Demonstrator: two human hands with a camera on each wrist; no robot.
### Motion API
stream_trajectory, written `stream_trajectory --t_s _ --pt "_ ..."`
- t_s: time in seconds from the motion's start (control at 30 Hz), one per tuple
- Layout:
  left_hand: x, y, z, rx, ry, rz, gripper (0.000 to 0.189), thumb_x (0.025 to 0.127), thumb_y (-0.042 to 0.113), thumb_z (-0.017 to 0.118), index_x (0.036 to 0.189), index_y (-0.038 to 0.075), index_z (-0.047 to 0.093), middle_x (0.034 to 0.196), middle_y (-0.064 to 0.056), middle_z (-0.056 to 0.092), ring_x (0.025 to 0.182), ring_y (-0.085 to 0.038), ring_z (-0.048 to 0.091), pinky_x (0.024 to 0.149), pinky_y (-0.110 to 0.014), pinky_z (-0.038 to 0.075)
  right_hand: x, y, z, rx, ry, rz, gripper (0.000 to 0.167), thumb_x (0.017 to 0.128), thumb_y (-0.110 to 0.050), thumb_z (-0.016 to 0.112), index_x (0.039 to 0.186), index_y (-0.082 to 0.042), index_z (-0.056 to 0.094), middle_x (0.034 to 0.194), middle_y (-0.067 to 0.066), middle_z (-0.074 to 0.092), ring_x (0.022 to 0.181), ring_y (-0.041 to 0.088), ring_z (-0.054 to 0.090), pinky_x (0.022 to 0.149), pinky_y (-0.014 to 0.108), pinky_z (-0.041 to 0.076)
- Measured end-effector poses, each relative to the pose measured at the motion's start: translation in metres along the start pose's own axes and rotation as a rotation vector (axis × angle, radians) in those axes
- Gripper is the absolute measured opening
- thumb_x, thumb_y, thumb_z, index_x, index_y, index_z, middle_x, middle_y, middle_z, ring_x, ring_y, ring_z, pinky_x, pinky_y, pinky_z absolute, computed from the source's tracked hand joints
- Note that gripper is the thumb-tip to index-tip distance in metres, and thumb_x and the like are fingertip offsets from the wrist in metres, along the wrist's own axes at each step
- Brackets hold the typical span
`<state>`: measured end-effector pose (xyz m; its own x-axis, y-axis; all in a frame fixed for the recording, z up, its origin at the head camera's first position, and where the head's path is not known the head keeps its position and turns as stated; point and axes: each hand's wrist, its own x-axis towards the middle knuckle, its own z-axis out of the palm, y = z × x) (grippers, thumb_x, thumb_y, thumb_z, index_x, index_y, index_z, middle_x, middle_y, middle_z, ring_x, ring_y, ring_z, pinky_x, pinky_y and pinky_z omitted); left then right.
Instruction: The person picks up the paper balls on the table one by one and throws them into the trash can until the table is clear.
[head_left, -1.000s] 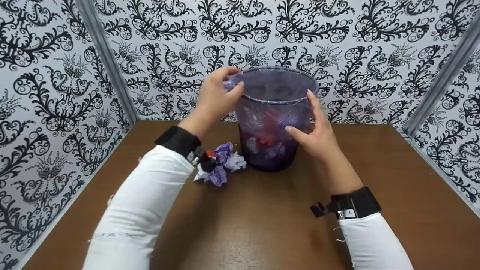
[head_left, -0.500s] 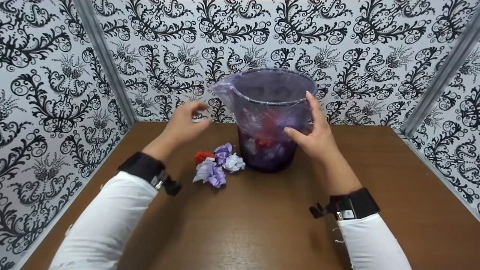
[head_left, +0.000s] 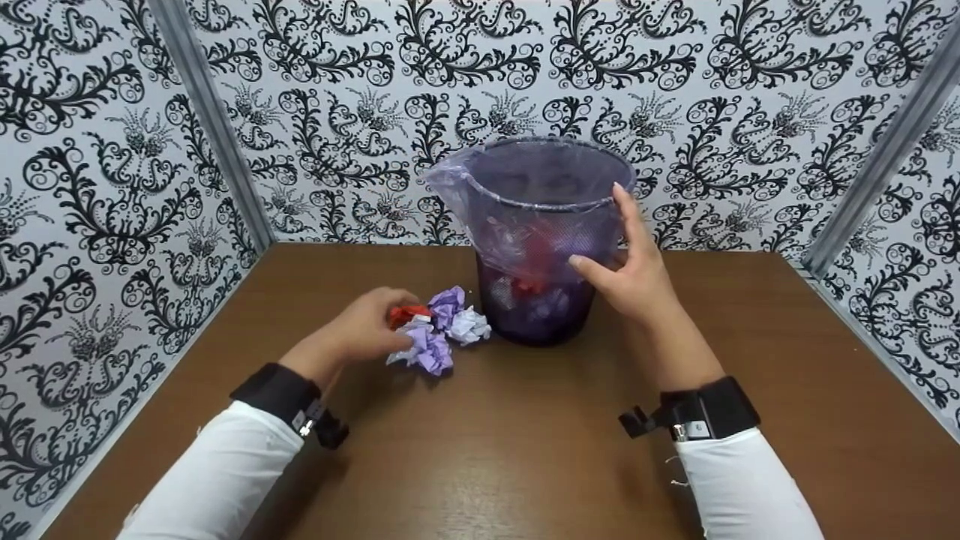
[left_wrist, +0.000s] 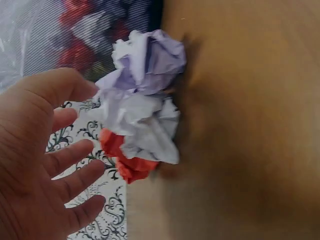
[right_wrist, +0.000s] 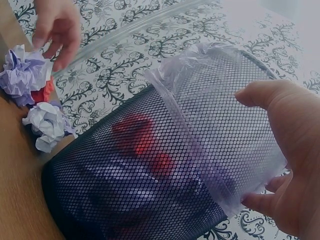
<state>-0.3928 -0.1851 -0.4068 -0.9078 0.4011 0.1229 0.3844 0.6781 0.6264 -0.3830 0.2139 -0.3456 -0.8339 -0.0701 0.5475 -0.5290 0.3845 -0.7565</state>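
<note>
A dark mesh wastebasket (head_left: 551, 319) stands upright on the table, lined with a clear plastic bag (head_left: 454, 184) that flares out past the rim on the left. Red and pale crumpled papers show through its mesh. My right hand (head_left: 641, 277) holds the basket's right side, thumb on the mesh and a finger at the rim. Left of the basket lie a red paper ball (head_left: 403, 313), purple paper balls (head_left: 433, 354) and a white paper ball (head_left: 470, 326). Beside them hovers my left hand (head_left: 360, 330), fingers loosely bent; in the left wrist view a gap separates them from the paper.
The brown wooden table (head_left: 495, 450) extends in front of the basket and to both sides. Patterned wall panels (head_left: 360, 150) enclose the back and sides, joined by grey metal corner posts (head_left: 217, 127).
My left hand has let go of the bag at the rim and come down to the paper balls. The bag now sticks out on the left. My right hand stays in place.
</note>
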Motion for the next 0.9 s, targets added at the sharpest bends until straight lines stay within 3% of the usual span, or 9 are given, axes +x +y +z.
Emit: stream_trajectory --t_s 0.2,0.4,0.7,0.9 --pt "-0.003 -0.007 0.013 0.046 -0.014 0.033 0.068 0.071 0.013 0.077 0.138 0.013 0.064 0.130 -0.011 0.063 0.114 -0.029 0.060 0.100 -0.046 0.053 0.001 0.002 0.000 0.010 -0.005 0.012 0.107 0.083 -0.018 0.086 0.165 -0.031 0.017 0.167 0.008 0.025 0.149 0.033 0.036 0.115 0.058 0.044" --pt "-0.003 -0.013 0.022 0.076 -0.005 0.052 0.065 0.071 0.011 0.076 0.135 0.010 0.064 0.143 -0.009 0.062 0.127 -0.031 0.059 0.112 -0.049 0.048 0.000 0.000 0.000 -0.004 -0.003 0.010 0.105 0.083 -0.023 0.086 0.163 -0.038 0.019 0.166 0.007 0.027 0.146 0.033 0.040 0.113 0.057 0.047" --pt "-0.005 -0.018 0.026 0.083 0.025 0.022 0.045 0.073 0.009 0.078 0.116 0.019 0.067 0.126 -0.007 0.068 0.112 -0.027 0.063 0.100 -0.047 0.054 -0.001 -0.001 -0.001 0.014 -0.003 0.005 0.105 0.082 -0.026 0.087 0.162 -0.042 0.021 0.165 0.007 0.030 0.145 0.033 0.042 0.112 0.057 0.048" --pt "-0.011 -0.021 0.022 0.074 0.060 0.032 0.041 0.074 0.006 0.075 0.112 0.016 0.064 0.115 -0.009 0.066 0.100 -0.025 0.060 0.085 -0.038 0.052 -0.001 -0.002 -0.001 0.007 0.002 -0.005 0.103 0.083 -0.024 0.086 0.162 -0.039 0.022 0.163 0.007 0.032 0.145 0.030 0.041 0.114 0.057 0.045"
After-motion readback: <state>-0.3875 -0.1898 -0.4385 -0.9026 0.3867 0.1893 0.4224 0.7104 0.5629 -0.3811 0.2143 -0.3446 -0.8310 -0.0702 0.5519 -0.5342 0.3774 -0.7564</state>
